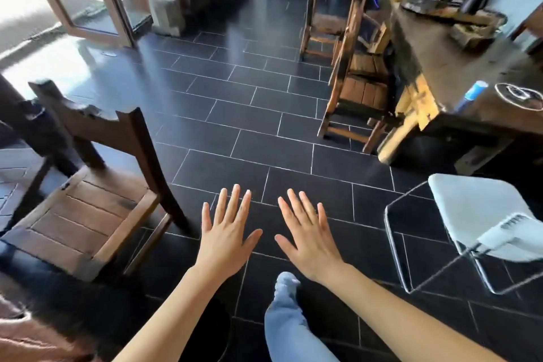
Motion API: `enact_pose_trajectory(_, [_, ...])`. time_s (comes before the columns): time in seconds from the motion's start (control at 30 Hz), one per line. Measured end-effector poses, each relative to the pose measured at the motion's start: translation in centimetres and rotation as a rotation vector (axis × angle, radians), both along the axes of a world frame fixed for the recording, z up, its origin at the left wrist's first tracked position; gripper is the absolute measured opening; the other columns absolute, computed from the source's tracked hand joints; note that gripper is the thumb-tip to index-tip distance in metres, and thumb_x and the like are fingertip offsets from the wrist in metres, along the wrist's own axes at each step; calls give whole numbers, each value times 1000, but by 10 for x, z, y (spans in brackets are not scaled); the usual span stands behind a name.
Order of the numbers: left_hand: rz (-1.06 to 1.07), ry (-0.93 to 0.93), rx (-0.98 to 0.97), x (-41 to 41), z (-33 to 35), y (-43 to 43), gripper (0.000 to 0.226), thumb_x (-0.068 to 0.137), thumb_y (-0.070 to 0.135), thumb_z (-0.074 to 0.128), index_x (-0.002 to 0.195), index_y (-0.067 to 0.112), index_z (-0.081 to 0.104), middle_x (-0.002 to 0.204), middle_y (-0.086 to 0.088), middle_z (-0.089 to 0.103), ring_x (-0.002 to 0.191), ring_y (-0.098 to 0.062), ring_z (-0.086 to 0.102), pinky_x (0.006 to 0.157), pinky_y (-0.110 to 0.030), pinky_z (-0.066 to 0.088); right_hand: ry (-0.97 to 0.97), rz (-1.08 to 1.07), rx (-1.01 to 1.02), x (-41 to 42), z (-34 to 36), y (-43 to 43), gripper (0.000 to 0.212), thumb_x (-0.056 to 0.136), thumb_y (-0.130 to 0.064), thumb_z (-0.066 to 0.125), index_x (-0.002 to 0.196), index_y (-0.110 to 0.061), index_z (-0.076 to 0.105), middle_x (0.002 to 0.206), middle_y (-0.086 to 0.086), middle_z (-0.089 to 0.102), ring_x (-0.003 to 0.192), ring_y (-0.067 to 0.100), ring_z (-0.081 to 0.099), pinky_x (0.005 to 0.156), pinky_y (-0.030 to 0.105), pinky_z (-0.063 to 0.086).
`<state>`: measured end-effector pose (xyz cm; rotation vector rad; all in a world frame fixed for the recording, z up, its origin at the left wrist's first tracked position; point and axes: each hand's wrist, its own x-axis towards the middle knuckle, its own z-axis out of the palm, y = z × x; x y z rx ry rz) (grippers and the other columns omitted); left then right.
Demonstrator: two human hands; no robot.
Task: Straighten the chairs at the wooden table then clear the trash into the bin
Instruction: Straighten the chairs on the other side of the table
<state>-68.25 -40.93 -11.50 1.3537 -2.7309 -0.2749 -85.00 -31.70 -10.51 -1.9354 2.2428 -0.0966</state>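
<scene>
My left hand (227, 232) and my right hand (308, 239) are held out flat over the dark tiled floor, fingers spread, holding nothing. A dark wooden chair (88, 200) stands at the left, its back turned toward me at an angle. The wooden table (458, 67) is at the upper right, with two lighter wooden chairs (361, 79) along its left side. On the table lie a blue and white bottle-like item (471, 94), a round dark dish (520, 95) and blurred clutter (449, 13) further back. No bin is clearly visible.
A white folding chair (476, 223) with a metal frame stands at the lower right. My leg in blue jeans (291, 329) is below my hands. An open glass door (85, 0) is at the upper left. A person stands far back near the top.
</scene>
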Motion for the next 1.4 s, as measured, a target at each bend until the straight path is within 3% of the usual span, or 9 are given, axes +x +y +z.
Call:
enact_pose_trajectory(0.13, [133, 27, 20, -49, 6, -80, 78, 79, 69, 4, 146, 33, -10, 156, 4, -16, 141, -25, -22, 107, -42, -28, 12, 155, 8, -53, 8, -108, 69, 91, -56, 11, 150, -27, -8, 156, -3, -19, 144, 18, -21, 115, 48, -9])
enact_pose_trajectory(0.27, [298, 48, 54, -75, 16, -141, 80, 71, 72, -6, 141, 38, -22, 150, 9, -32, 137, -17, -33, 104, -40, -34, 71, 316, 7, -73, 6, -199, 68, 93, -54, 16, 151, -22, 3, 159, 5, -3, 146, 24, -6, 114, 52, 2])
enact_pose_trajectory(0.43, [542, 34, 81, -54, 23, -208, 82, 72, 73, -6, 144, 36, -21, 150, 8, -32, 136, -15, -35, 109, -44, -27, 20, 491, 43, -69, 2, -301, 70, 90, -56, 7, 150, -25, -9, 158, 1, -19, 144, 21, -22, 115, 50, -8])
enact_pose_trajectory(0.57, [665, 48, 79, -29, 26, -282, 79, 78, 69, 5, 145, 34, -17, 153, 6, -27, 138, -15, -33, 110, -45, -22, -29, 562, 15, -60, 3, -394, 73, 87, -57, 6, 151, -25, -8, 158, 0, -19, 143, 19, -24, 114, 49, -12])
enact_pose_trajectory(0.73, [706, 78, 77, -24, 19, -400, 87, 69, 70, -1, 147, 33, -15, 151, 9, -29, 138, -14, -31, 112, -46, -18, -44, 587, -6, -49, 5, -525, 75, 85, -60, 2, 151, -25, -9, 157, -2, -21, 142, 18, -25, 116, 50, -12])
enact_pose_trajectory(1.07, [770, 105, 68, 4, 27, -583, 83, 73, 68, 2, 146, 32, -16, 152, 10, -28, 138, -12, -31, 109, -41, -24, -170, 618, -10, -14, 11, -732, 76, 82, -61, 5, 151, -30, -8, 157, -8, -20, 142, 11, -26, 115, 45, -13])
enact_pose_trajectory(1.23, [960, 47, 109, 42, 23, -643, 74, 94, 57, 26, 145, 31, -20, 152, 7, -31, 138, -13, -32, 112, -46, -19, -156, 779, 24, 28, 1, -825, 73, 86, -61, 12, 150, -31, -7, 158, -7, -17, 143, 11, -23, 116, 47, -10])
enact_pose_trajectory(1.4, [1236, 67, 117, 70, 18, -693, 76, 95, 54, 30, 146, 27, -20, 154, 3, -27, 140, -17, -27, 113, -49, -14, -156, 1058, 75, 87, -2, -916, 76, 82, -62, 8, 151, -31, -2, 160, -7, -12, 145, 13, -17, 117, 47, -5])
